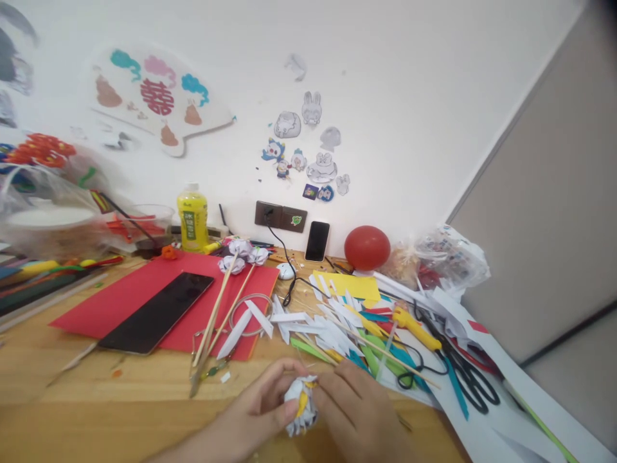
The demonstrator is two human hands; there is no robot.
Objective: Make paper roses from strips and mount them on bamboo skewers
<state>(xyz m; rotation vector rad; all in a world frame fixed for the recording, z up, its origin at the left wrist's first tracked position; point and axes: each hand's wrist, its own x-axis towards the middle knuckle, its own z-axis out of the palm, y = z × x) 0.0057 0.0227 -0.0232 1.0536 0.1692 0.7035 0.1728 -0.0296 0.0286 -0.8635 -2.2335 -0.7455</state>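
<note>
Low in the middle of the view, my left hand (267, 408) is closed around a crumpled white paper flower (303, 421) with yellow paper showing in its folds. My right hand (349, 402) presses its fingers against the flower's right side, and its fingertips are partly hidden. Just beyond both hands lies a heap of cut paper strips (313, 328) in white, yellow, green and blue. Left of the heap, several white paper flowers (240, 247) on wooden sticks (216, 312) rest on red paper (120, 289).
A black phone (159, 312) lies on the red paper. To the right are a yellow hot glue gun (417, 328) and black scissors (467, 373). Along the wall stand a yellow drink bottle (193, 218), another phone (317, 241) and a red balloon (367, 247). A black cable (284, 257) hangs from the socket.
</note>
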